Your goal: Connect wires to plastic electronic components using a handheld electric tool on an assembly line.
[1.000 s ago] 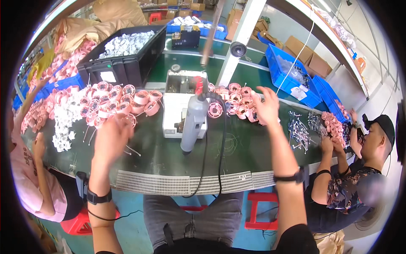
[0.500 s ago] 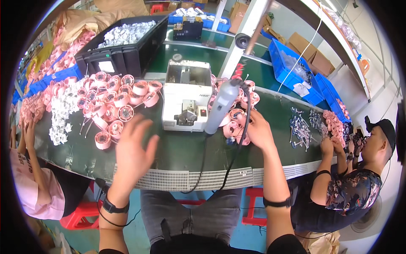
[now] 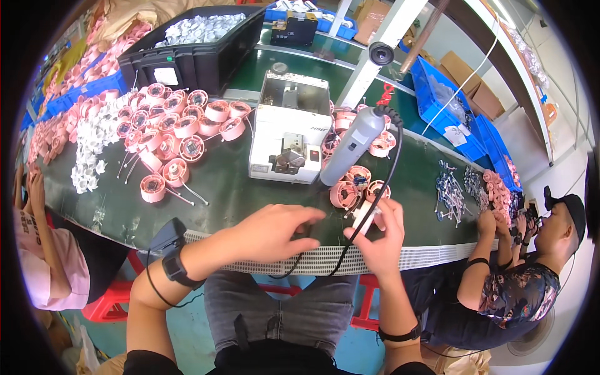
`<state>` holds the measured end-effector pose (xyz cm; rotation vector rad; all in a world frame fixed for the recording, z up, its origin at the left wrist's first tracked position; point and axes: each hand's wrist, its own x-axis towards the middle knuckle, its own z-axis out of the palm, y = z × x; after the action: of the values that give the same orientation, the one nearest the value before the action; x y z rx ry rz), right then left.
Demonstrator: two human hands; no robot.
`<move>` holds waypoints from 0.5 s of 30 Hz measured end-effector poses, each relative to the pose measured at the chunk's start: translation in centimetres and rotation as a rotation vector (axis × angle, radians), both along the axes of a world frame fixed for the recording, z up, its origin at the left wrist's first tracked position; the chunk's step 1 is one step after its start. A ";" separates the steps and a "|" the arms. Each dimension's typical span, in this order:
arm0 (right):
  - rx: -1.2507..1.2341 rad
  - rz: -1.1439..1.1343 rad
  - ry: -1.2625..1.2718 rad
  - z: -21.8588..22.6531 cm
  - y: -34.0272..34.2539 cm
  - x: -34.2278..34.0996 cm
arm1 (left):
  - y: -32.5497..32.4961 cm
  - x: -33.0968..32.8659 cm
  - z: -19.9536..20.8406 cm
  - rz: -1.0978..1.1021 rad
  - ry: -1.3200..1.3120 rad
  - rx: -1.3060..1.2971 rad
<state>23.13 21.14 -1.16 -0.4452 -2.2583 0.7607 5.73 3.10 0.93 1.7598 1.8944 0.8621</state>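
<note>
Pale part (image 3: pixel 360 214): between the right hand's thumb and fingers — partly hidden.
Right hand (image 3: pixel 382 240): fingers closed to the part's width, gripping it.
Left hand (image 3: pixel 275 232): fingers loosely parted, empty — pointing toward the part, not touching.
Pink housings (image 3: pixel 344 195): on table (image 3: pixel 225 187), just beyond the part.

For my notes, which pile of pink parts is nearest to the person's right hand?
The pile just right of the white machine, partly behind the grey tool: the right hand is at its near edge. Other pink piles lie farther away.
</note>
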 end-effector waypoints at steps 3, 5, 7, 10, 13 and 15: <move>-0.676 0.351 0.175 -0.4 -3.0 -0.4 | 1.2 0.6 -0.8 -0.018 -0.359 0.040; -0.789 0.379 0.272 -1.4 -3.9 -1.1 | 1.6 0.9 -1.4 -0.104 -0.885 0.061; -0.838 0.427 0.227 -1.4 -3.9 -1.5 | 1.3 0.8 -1.7 -0.071 -0.949 0.020; -0.956 0.487 0.169 -1.6 -4.2 -2.1 | 0.2 1.1 -2.0 0.029 -0.977 0.132; -1.100 0.453 0.132 -1.0 -4.5 -2.6 | -0.2 1.0 -1.0 0.098 -0.565 0.436; -1.099 0.525 0.109 -0.4 -4.2 -2.8 | -0.3 0.7 -0.1 0.091 -0.108 0.382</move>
<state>20.35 16.90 -1.53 -0.2607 -1.6671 2.2314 6.48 2.80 0.81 1.7996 1.8419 1.4017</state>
